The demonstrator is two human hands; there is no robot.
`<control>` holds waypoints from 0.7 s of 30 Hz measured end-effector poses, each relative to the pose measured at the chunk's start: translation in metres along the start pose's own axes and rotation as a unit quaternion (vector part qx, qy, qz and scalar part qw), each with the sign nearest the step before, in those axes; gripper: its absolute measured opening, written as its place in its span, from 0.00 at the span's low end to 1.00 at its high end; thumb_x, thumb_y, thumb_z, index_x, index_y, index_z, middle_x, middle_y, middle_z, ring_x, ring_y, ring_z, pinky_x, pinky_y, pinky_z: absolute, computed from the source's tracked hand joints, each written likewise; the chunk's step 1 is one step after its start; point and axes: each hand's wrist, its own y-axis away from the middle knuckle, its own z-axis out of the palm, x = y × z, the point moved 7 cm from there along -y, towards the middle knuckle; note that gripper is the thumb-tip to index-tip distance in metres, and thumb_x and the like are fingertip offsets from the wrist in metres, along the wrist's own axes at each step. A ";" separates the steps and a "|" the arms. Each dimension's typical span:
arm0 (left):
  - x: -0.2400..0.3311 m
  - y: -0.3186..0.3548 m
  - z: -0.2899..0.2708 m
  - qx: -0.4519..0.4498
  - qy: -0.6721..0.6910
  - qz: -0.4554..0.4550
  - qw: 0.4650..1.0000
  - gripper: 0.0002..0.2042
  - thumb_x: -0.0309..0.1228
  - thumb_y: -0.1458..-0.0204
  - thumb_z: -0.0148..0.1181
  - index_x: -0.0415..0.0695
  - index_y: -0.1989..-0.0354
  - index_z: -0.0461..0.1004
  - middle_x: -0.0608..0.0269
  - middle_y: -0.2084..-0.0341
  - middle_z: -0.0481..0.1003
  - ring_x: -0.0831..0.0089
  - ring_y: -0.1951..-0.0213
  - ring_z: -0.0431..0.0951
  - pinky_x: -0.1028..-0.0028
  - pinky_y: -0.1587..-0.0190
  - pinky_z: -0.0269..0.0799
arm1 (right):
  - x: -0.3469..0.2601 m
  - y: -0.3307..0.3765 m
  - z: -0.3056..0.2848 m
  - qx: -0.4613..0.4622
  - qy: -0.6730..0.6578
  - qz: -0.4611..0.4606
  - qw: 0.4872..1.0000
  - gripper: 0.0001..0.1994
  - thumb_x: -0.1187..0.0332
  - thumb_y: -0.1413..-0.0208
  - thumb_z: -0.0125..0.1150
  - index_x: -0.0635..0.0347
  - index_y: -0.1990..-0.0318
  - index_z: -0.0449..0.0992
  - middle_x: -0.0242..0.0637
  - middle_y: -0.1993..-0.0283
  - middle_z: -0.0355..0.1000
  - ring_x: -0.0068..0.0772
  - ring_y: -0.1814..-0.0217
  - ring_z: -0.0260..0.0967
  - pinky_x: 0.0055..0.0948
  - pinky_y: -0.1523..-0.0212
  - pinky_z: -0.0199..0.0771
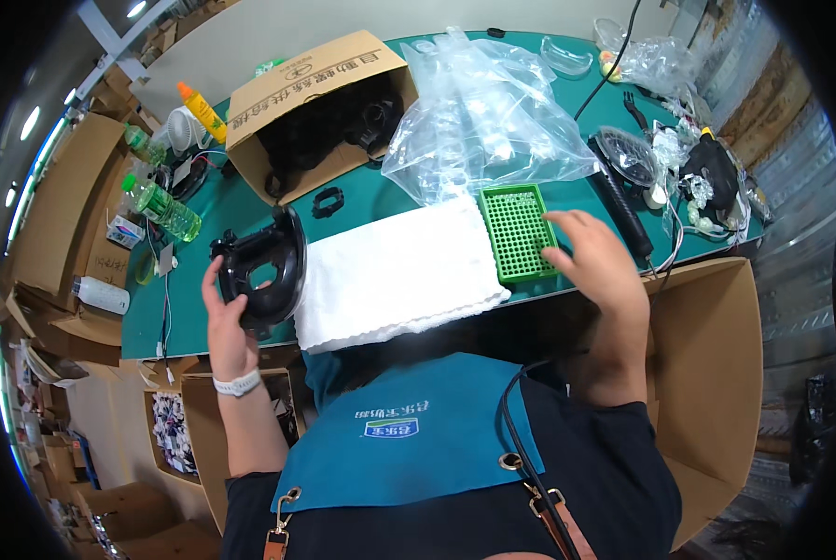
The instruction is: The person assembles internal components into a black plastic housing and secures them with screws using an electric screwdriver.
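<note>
My left hand [229,322] grips a glossy black curved plastic shell [273,297] with a large round opening, its thumb at the near side. The shell is held upright at the left edge of a folded white cloth [399,275]. Over the right side of a green tray [524,278] with rows of small holes, my right hand [593,257] hovers with thumb and forefinger apart. Nothing shows between those fingers. Whether the fingertips touch the tray cannot be told. Beyond the cloth lies a small black ring-shaped part [327,202].
A cardboard box [306,84] of black parts and a pile of clear plastic bags [493,112] stand at the back. A black electric screwdriver [620,205] lies right of the tray. Bottles [161,207] stand left. An open carton [707,373] adjoins the table at right.
</note>
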 end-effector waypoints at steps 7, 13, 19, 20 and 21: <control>-0.058 0.026 0.084 -0.185 -0.075 -0.142 0.970 0.25 0.18 0.51 0.52 0.50 0.43 0.64 0.63 0.54 0.67 0.75 0.59 0.72 0.76 0.57 0.73 | -0.001 -0.029 -0.022 -0.023 0.038 0.018 0.999 0.16 0.71 0.46 0.60 0.63 0.49 0.74 0.48 0.52 0.74 0.51 0.47 0.70 0.41 0.46 0.70; -0.025 0.036 0.101 -0.262 -0.345 0.185 0.882 0.29 0.30 0.50 0.62 0.45 0.38 0.61 0.55 0.57 0.73 0.62 0.58 0.77 0.68 0.57 0.73 | -0.038 -0.072 -0.005 -0.043 0.034 -0.109 0.993 0.09 0.72 0.47 0.60 0.62 0.59 0.78 0.44 0.58 0.75 0.49 0.53 0.71 0.40 0.51 0.72; 0.019 -0.009 0.083 -0.162 -0.536 0.181 0.809 0.20 0.35 0.47 0.60 0.41 0.46 0.68 0.52 0.61 0.76 0.58 0.59 0.78 0.66 0.55 0.73 | -0.079 -0.074 0.034 -0.103 0.024 -0.222 0.969 0.04 0.73 0.52 0.64 0.60 0.68 0.79 0.40 0.64 0.73 0.44 0.56 0.71 0.38 0.53 0.72; 0.024 -0.025 0.086 -0.168 -0.541 0.231 0.791 0.17 0.33 0.45 0.58 0.40 0.49 0.70 0.52 0.59 0.76 0.58 0.56 0.77 0.66 0.53 0.73 | -0.083 -0.074 0.039 -0.107 0.023 -0.227 0.968 0.04 0.73 0.52 0.64 0.60 0.68 0.79 0.40 0.64 0.73 0.44 0.56 0.71 0.38 0.53 0.72; 0.023 -0.044 0.090 -0.181 -0.540 0.260 0.779 0.17 0.33 0.45 0.57 0.40 0.49 0.70 0.51 0.58 0.76 0.56 0.54 0.76 0.64 0.50 0.71 | -0.089 -0.075 0.045 -0.122 0.044 -0.235 0.963 0.06 0.72 0.52 0.64 0.59 0.65 0.78 0.40 0.62 0.73 0.44 0.55 0.71 0.38 0.52 0.71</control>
